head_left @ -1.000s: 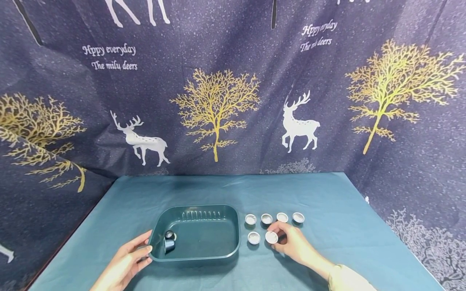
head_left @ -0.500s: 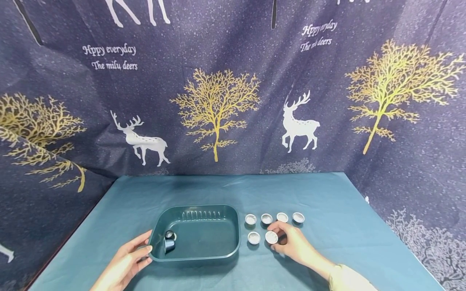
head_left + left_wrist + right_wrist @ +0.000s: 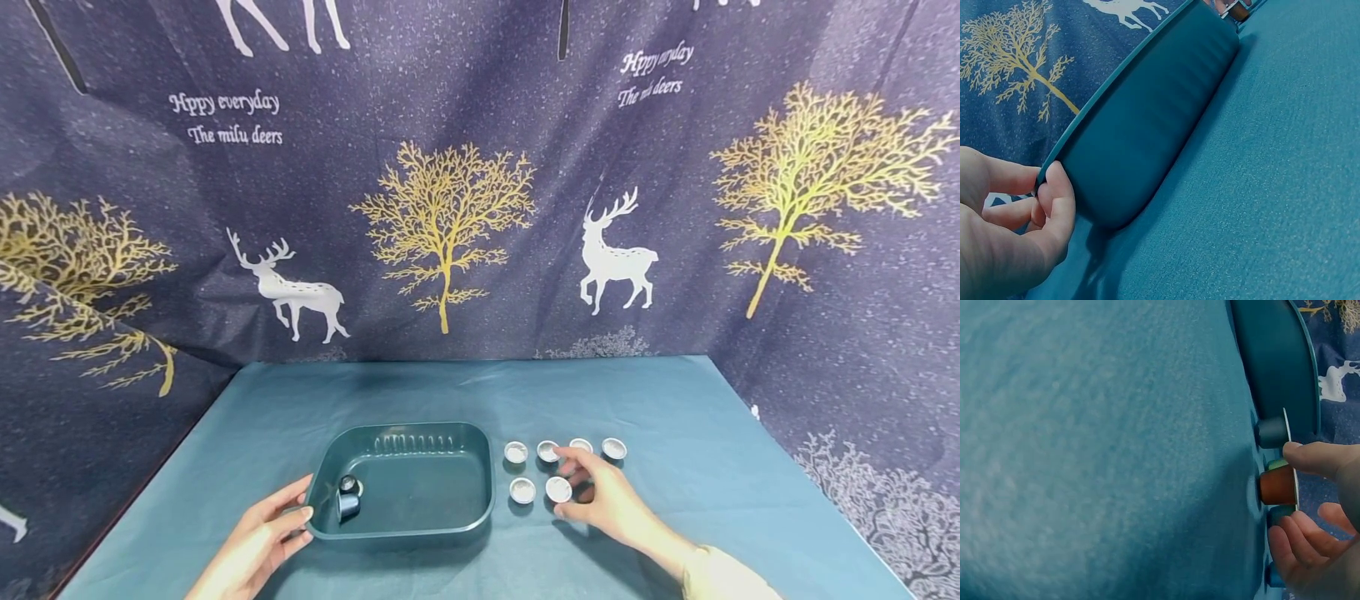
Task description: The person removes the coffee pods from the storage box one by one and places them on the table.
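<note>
My left hand (image 3: 258, 533) pinches the left rim of a dark green plastic tray (image 3: 405, 531) between thumb and fingers, near the front corner. Inside lie a blue coffee capsule (image 3: 348, 506) on its side and a black one (image 3: 348, 483) behind it. Over the capsules right of the tray, my right hand (image 3: 611, 504) has thumb and fingers parted around a brown coffee capsule (image 3: 1277, 486). That capsule stands foil side up on the table, its silver lid (image 3: 558, 489) showing in the head view. A dark teal capsule (image 3: 1272, 432) stands beside it.
Several more foil-topped capsules stand in a back row, such as the far-right capsule (image 3: 613, 449); my fingers partly overlap that row. A blue-green cloth (image 3: 420, 387) covers the table. Behind hangs a dark curtain (image 3: 480, 108) printed with deer and trees.
My right hand's thumb and fingers have spread away from the brown capsule, which stays in place. The left hand and tray have not visibly moved.
</note>
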Tool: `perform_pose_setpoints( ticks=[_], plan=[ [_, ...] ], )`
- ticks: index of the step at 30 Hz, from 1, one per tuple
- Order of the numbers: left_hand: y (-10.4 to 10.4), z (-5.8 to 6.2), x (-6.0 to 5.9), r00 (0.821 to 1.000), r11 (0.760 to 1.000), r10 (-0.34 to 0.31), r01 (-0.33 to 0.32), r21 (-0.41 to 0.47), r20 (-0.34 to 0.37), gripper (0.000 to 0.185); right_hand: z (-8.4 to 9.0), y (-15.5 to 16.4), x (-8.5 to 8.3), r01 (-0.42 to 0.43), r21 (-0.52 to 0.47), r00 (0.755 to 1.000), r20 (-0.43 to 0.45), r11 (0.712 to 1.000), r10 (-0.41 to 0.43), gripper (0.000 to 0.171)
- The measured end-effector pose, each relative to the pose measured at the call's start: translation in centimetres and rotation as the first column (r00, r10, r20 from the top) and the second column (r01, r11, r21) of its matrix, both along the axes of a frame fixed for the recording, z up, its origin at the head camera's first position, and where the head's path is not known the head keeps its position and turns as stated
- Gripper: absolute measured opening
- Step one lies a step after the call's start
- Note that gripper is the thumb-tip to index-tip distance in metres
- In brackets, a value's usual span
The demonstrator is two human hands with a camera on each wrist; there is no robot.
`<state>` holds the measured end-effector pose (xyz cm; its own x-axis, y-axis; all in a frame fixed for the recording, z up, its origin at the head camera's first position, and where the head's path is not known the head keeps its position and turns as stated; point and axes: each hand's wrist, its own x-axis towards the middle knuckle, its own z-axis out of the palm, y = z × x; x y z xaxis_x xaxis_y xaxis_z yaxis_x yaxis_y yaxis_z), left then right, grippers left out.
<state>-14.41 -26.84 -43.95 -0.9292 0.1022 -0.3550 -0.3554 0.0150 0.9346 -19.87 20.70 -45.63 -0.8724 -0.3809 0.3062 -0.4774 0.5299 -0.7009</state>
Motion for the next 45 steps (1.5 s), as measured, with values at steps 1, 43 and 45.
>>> perform_pose_setpoints(
  ticks=[1,43,45],
  plan=[
    [0.0,0.0,0.0,1.000,1.000,0.003,-0.003,-0.004,0.002,0.078,0.1,0.0,0.0,-0.001,-0.002,1.000,-0.005,1.000,0.001,0.072],
    [0.3,0.2,-0.2,0.998,0.998,0.050,-0.049,-0.028,0.023,0.073,6.9,-0.2,-3.2,-0.064,0.078,0.998,-0.019,0.995,0.066,0.066],
    [0.2,0.2,-0.1,0.999,0.999,0.046,-0.045,-0.025,0.022,0.073,7.4,-0.4,-3.5,-0.086,0.082,0.996,-0.010,0.993,0.087,0.065]
  ],
)
